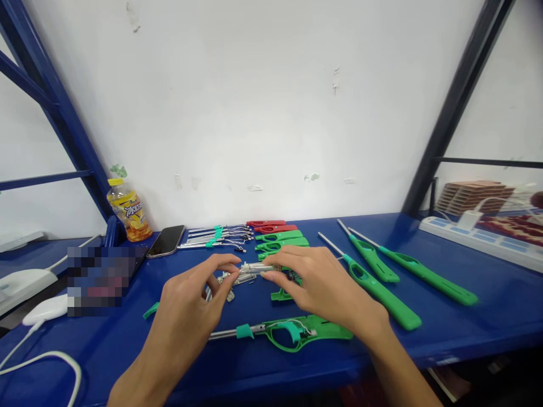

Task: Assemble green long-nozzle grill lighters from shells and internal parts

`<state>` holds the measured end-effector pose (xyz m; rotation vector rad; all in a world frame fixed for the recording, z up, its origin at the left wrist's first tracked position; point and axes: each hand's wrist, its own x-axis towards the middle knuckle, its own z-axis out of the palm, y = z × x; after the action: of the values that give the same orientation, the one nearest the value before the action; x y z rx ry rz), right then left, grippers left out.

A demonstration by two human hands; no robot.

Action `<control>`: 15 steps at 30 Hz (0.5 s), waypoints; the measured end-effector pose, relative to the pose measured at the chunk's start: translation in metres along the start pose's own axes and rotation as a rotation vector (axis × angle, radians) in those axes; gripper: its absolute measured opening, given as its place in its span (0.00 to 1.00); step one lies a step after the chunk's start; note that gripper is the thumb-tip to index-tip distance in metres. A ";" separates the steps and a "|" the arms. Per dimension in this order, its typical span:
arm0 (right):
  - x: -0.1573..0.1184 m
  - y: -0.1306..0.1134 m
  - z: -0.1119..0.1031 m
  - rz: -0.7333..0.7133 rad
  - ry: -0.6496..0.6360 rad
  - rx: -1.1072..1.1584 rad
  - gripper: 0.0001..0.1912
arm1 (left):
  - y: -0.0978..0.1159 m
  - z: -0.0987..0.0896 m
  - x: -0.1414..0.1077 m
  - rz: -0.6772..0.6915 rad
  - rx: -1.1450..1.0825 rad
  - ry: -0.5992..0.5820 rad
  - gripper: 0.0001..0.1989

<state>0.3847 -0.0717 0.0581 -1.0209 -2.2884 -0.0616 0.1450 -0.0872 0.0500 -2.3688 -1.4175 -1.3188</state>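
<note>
Above the middle of the blue table, my right hand [311, 277] grips a small clear lighter fuel tank [257, 268] between thumb and fingers. The thumb and forefinger of my left hand [193, 294] pinch the tank's left end, where a small fitting shows. Several similar clear tanks and small parts [244, 278] lie just below and behind it. In front of my hands lies an opened green gas lighter [331, 329], its metal rod, teal trigger [292, 330] and wire exposed. A loose green piece [151, 310] sits left of my left wrist.
Metal lighter rods with wires [216, 236] lie at the back, beside red handle shells [271, 227] and green shells [280, 237]. Whole green lighters [384, 294] lie right. A phone [167, 241], a drink bottle [129, 210] and a power strip [479, 240] stand around.
</note>
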 end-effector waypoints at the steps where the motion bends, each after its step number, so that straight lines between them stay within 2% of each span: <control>1: 0.000 0.000 0.000 -0.001 -0.008 0.005 0.13 | 0.000 0.000 0.000 0.004 0.004 0.002 0.08; 11: 0.000 -0.001 0.000 -0.019 -0.031 0.014 0.13 | 0.001 0.002 -0.001 -0.026 -0.028 0.018 0.06; 15: -0.001 -0.002 -0.001 -0.028 -0.029 0.059 0.12 | -0.002 0.003 -0.006 -0.068 -0.060 0.023 0.03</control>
<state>0.3842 -0.0742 0.0592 -0.9649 -2.3169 0.0095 0.1443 -0.0887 0.0438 -2.3537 -1.4861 -1.4195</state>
